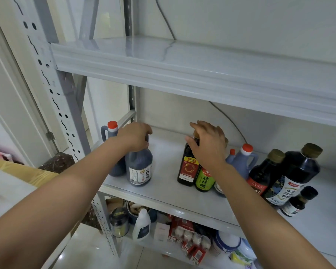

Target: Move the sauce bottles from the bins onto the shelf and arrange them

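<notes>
Pale wall behind white metal shelving; perforated upright post [52, 90] far left of both grips, upper shelf [182, 63] above them, thin grey cable [231, 121] on the wall behind the right grip. Left grip [134, 135]: curled over top and handle of dark vinegar jug [140, 167] with white label, holding it. Vinegar jug upright on middle shelf [163, 193], near front left corner. Second handled jug [114, 170], red cap, just behind and left of left grip, tight beside held jug; touching or not, cannot tell. Right grip [208, 146]: fingers draped over cap, thumb at neck of red-label bottle [187, 167], holding it. Red-label bottle dark, upright on same shelf, well apart from vinegar jug. Green-label bottle [204, 180] directly under right wrist, pressed against red-label bottle. Right of right grip: blue-grey handled jug [242, 162] with red cap, then CUCU bottle [264, 175], big dark bottle [299, 171] with gold cap, small dark bottle [299, 202] nearest front edge, all upright, bunched close. Below both grips, lower shelf [149, 246]: white plastic bottle [142, 224], dark jar [118, 222], red packets [192, 237], crowded together. Cardboard box [17, 167] far left, beyond left forearm.
</notes>
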